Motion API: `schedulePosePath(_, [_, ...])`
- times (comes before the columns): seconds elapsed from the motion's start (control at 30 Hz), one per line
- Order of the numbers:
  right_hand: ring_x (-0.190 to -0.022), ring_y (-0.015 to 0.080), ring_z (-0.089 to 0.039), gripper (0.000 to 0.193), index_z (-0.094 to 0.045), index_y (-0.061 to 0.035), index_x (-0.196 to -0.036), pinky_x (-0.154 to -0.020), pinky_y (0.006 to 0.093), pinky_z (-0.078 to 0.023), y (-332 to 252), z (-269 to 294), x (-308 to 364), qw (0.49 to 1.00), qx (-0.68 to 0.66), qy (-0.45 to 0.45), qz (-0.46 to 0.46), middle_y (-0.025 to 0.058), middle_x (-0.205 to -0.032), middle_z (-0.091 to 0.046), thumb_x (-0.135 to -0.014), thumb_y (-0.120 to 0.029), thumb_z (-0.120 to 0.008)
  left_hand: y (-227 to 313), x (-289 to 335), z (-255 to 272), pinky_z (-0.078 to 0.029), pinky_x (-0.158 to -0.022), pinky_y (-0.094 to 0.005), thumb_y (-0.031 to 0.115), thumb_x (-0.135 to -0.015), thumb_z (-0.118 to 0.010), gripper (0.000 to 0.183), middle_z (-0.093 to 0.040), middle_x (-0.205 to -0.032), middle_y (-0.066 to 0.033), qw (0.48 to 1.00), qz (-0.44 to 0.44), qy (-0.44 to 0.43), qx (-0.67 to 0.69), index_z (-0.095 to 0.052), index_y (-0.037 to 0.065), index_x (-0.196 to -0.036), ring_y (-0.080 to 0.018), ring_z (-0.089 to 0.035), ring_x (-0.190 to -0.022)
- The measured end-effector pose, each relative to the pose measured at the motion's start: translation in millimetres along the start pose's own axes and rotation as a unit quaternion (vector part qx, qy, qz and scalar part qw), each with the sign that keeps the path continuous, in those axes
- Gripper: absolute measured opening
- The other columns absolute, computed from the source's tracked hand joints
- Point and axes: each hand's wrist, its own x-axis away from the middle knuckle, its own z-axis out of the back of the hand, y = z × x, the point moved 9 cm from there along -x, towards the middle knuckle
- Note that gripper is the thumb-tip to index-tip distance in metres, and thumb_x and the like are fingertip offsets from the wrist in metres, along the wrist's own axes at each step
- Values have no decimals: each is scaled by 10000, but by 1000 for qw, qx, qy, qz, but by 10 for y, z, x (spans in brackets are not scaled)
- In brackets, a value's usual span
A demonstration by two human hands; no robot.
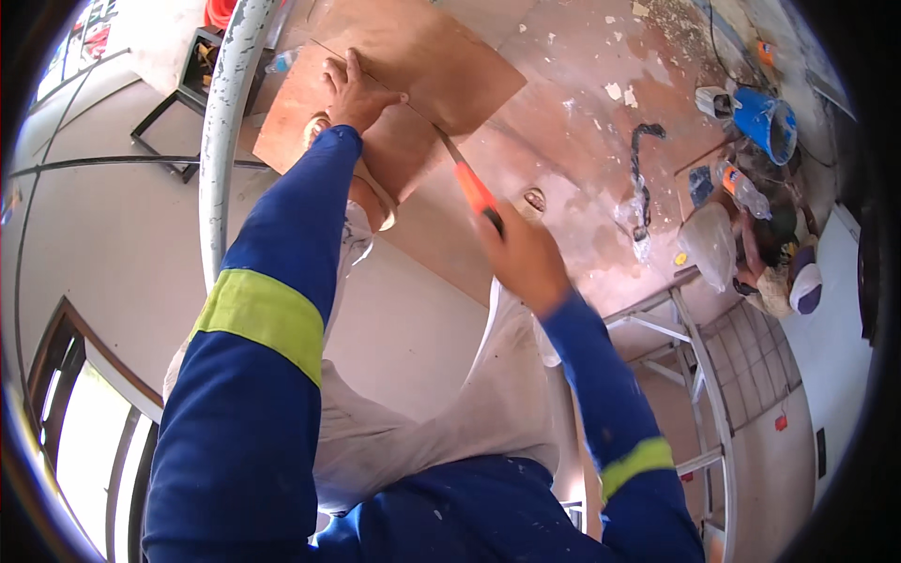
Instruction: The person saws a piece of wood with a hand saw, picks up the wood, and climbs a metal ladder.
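My left hand [359,97] presses down on a brown wooden board [432,52], its fingers spread and thumb stretched out to the right. A dark, straight line runs across the board past that hand. In my closed right hand [527,258] is a handsaw [477,190] with an orange and black handle. Its narrow blade meets the board's near right edge, in line with the dark line. Most of the handle's near end is hidden by my fingers. My sandalled left foot shows just beside the near edge of the board.
A paint-chipped pole [225,131] stands close on my left. To the right are a stepladder [699,375], a blue bucket [765,124], a plastic bottle [746,192] and another person [774,281] low down. Paint flakes and a dark strip [640,174] lie on the stained floor.
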Motion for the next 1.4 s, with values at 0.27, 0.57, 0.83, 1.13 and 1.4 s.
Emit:
schedulePosePath(0.27, [-758, 480, -735, 414, -658, -99, -1355, -637, 570, -563, -169, 608, 994, 1000, 1, -6, 4, 240, -811, -727, -1069, -398, -645, -13, 55, 199, -285, -1297, -639, 661, -610, -980, 1535, -15, -1764, -385, 999, 36, 12, 10, -106, 140, -1759, -623, -54, -1619])
schedulePosePath(0.57, [-718, 470, -727, 382, -699, -68, -1209, -656, 577, -555, 55, 535, 1002, 999, -39, -21, -25, 258, -749, -703, -1068, -418, -638, -45, 27, 53, -283, -1313, -590, 687, -620, -962, 1551, -5, -1757, -398, 999, 39, -28, -2, -71, 132, -1762, -626, -59, -1616])
schedulePosePath(0.83, [-783, 502, -720, 404, -692, -86, -1176, -706, 608, -538, 250, 48, -174, 998, 14, 61, -3, 267, -781, -708, -1079, -470, -609, 380, -83, -54, -278, -1310, -599, 705, -612, -958, 1542, -16, -1757, -400, 1000, 16, 9, -5, -108, 124, -1760, -650, -69, -1603])
schedulePosePath(1.13, [-718, 469, -720, 472, -631, -134, -1453, -617, 543, -545, -146, 988, 1677, 1000, -11, -16, -4, 226, -790, -723, -1044, -363, -688, 49, 6, 146, -278, -1310, -591, 689, -623, -960, 1542, -21, -1756, -402, 1000, 29, -8, -3, -93, 116, -1761, -639, -54, -1610])
schedulePosePath(1.4, [-733, 511, -697, 391, -669, -87, -1152, -689, 603, -543, 74, -60, -251, 997, 23, 67, 13, 269, -775, -707, -1080, -466, -605, -83, -187, -190, -289, -1278, -669, 691, -610, -970, 1567, 4, -1756, -401, 998, -3, 19, -59, -72, 124, -1762, -628, -7, -1619])
